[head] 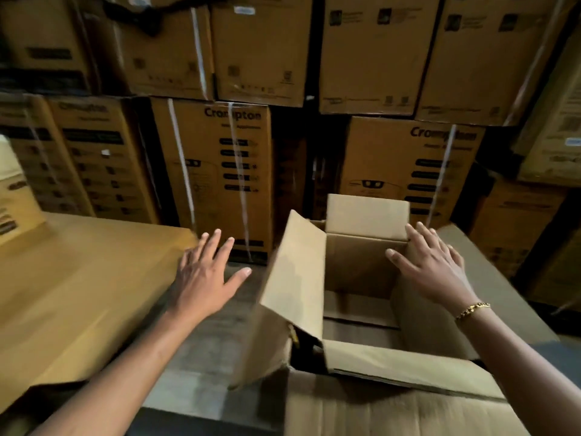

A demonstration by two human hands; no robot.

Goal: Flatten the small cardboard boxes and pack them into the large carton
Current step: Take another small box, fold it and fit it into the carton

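Stacked printed cartons [220, 165] behind. One large carton [355, 265], its four flaps open. Two grips, left grip [204, 272] and right grip [437, 265], both released, fingers spread, holding nothing.

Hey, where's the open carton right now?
In the head view the open carton sits low and right of centre, between the left hand and the right hand, in front of stacked printed boxes.

"Crompton" stands in dark letters atop the middle stacked carton [220, 171]; the same word, blurred, heads the right stacked carton [405, 158]; the smaller print beneath both is unreadable.
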